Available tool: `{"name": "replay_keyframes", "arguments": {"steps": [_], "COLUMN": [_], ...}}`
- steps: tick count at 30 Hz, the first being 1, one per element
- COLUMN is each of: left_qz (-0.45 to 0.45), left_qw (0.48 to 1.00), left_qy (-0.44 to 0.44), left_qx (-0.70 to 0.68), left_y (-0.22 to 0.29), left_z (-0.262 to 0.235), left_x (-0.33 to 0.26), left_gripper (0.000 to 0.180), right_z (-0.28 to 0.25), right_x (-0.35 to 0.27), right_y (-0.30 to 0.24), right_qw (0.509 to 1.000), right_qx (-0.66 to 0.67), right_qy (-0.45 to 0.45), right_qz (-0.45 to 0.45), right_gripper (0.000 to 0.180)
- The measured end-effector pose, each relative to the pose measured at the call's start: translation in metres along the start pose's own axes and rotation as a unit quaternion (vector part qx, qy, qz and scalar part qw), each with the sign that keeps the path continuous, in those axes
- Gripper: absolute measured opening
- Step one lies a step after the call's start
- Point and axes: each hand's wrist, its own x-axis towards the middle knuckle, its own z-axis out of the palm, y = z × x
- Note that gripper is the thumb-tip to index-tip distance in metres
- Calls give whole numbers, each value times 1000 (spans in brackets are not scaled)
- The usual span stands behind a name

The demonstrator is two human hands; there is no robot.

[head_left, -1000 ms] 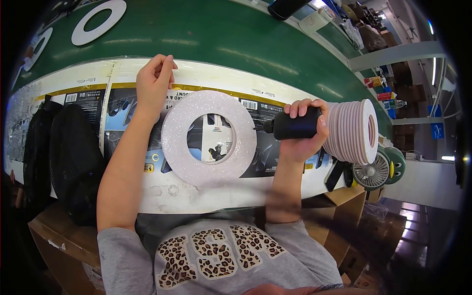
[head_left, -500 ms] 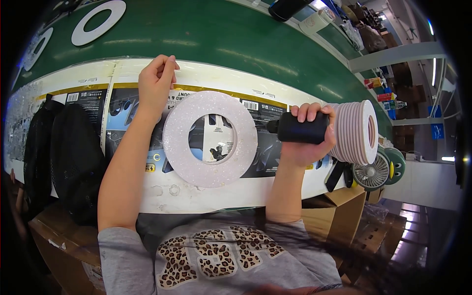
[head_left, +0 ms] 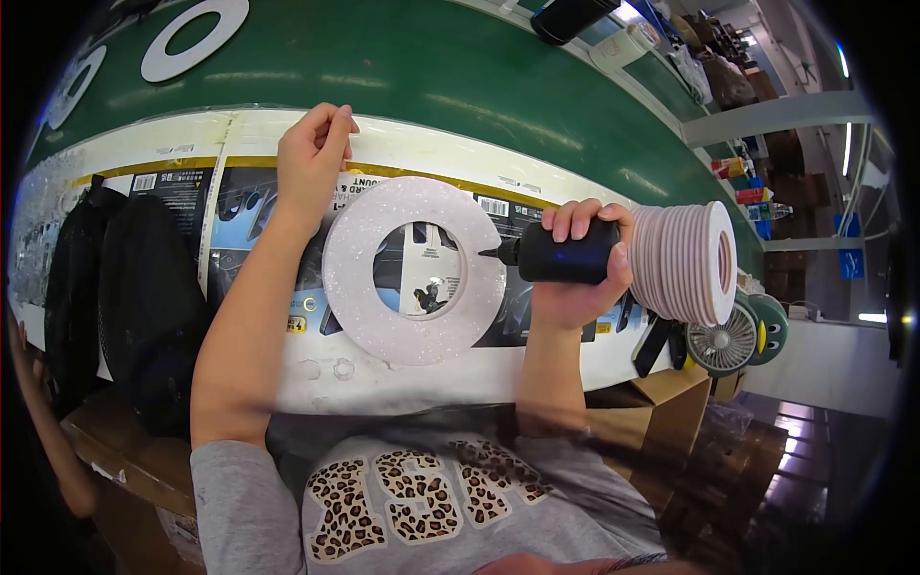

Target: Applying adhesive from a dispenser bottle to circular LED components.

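Closest to you, your right hand (head_left: pixel 575 264) is wrapped fully around a dark bottle (head_left: pixel 561 257), fingers curled tight over its top, with the thin nozzle pointing left toward the outer edge of the pale glittery ring (head_left: pixel 414 269). The ring lies flat on the printed sheets covering the white table edge (head_left: pixel 460 383), and the nozzle tip sits just beside its right rim, apart from it as far as you can tell. Squeeze now and the contents could land on the printed sheet rather than the ring, or run off the rim. Your left hand (head_left: pixel 311 158) is farther up, fingers pinched loosely together at the ring's upper left; whether they actually grip the ring or only rest on the sheet is unclear. If they don't pin it, a nudge from the nozzle could slide the ring sideways. Just right of your fist, the stack of pale rings (head_left: pixel 685 264) stands close enough for your knuckles to topple it.
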Motion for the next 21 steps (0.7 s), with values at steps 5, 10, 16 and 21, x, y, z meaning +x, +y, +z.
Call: {"name": "replay_keyframes", "arguments": {"steps": [5,10,16,21], "left_qz": [6,1,-2,-1], "left_qw": [1000,1000,1000,1000], "left_qy": [2,1,1,-1], "left_qx": [9,7,7,8], "left_y": [-1,2,0,0], "left_z": [0,0,0,0], "left_x": [0,0,0,0], "left_gripper": [26,27,27,27], "right_z": [-1,-2,-1,-2], "right_x": [0,1,0,0], "right_y": [1,0,2,3], "right_qw": [1000,1000,1000,1000], "right_qx": [-1,6,4,4], "right_qy": [-3,-5,-2,-6], "right_qz": [5,7,9,11], "right_gripper": [30,31,31,31]}}
